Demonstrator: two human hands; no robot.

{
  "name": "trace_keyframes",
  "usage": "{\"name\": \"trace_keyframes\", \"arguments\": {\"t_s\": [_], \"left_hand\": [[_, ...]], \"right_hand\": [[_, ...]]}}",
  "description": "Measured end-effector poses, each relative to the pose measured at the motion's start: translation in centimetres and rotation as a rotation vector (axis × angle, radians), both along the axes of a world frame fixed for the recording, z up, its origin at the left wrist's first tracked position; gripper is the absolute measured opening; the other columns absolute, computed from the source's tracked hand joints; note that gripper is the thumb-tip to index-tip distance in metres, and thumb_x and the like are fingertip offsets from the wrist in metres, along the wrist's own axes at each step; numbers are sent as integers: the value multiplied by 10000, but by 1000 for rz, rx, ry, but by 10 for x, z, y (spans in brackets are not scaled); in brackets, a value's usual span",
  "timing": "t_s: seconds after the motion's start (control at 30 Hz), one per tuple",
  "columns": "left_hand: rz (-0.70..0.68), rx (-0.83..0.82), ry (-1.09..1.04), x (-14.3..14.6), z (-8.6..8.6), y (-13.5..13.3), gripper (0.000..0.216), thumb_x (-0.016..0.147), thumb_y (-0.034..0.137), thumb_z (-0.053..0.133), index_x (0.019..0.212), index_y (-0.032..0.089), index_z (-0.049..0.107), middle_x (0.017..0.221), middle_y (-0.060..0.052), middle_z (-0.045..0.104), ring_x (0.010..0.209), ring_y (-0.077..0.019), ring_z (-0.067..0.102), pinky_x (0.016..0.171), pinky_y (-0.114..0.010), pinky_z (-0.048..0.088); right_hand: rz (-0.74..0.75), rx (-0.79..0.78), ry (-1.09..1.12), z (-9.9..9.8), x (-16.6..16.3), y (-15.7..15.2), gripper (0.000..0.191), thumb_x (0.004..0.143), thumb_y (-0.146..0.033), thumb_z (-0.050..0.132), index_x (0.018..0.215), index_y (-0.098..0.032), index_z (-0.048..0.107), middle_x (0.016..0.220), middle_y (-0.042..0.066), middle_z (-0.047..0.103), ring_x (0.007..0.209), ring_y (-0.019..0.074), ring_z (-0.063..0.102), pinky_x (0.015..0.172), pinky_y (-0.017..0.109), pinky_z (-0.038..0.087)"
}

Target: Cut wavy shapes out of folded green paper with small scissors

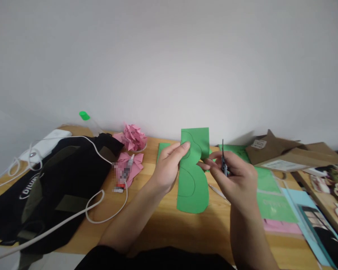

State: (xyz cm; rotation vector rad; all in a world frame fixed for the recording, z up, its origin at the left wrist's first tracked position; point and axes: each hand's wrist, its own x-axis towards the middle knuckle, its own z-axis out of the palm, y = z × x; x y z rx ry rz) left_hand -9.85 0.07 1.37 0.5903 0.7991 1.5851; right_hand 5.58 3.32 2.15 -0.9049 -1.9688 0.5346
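A sheet of green paper [193, 191] with curved outlines drawn on it stands upright above the table, its right edge partly cut into a rounded shape. My left hand [170, 165] pinches it at the left edge, thumb on the front. My right hand [236, 176] holds a pair of scissors [223, 161], blades pointing up; whether the blades are apart cannot be made out. The right fingertips reach to the notch in the paper's right edge. Below them a slim pale tool like a pen [219, 193] lies on the wooden table [169, 228].
To the left are a black bag [62, 187], white cables [101, 217], a pink paper flower [133, 137] and pink paper pieces [136, 165] with a small tube on top. At the right lie a brown cardboard package [284, 155], green packets [273, 204] and a phone [323, 228].
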Motion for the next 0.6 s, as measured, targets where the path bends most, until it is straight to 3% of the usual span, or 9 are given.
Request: {"name": "trace_keyframes", "arguments": {"t_s": [0.13,0.3,0.43,0.6], "left_hand": [[71,25,68,-2,-1,-2,325,771,469,675,695,162,598,578,-8,620,580,-179,649,514,-266,482],[152,71,173,-3,-1,-7,339,805,484,655,677,181,575,574,-6,601,631,-178,643,532,-270,468],[171,90,226,-2,0,-11,363,819,499,640,651,189,551,562,-3,569,643,-176,616,538,-277,441],[147,104,288,-1,2,-14,383,836,510,610,629,196,541,560,-1,542,613,-161,566,542,-288,420]], "right_hand": [[72,-264,233,2,8,-11,187,921,-357,572,806,-216,614,487,-66,467,404,94,390,428,231,326],[458,-726,162,2,21,-29,428,1004,-482,303,802,-206,559,464,-44,490,371,116,431,397,243,331],[522,-785,45,0,22,-34,470,1006,-506,270,746,-207,522,469,-54,434,378,105,378,411,250,306],[483,-851,67,5,12,-34,512,1002,-518,274,677,-208,519,436,-53,428,377,104,383,408,242,315]]}}
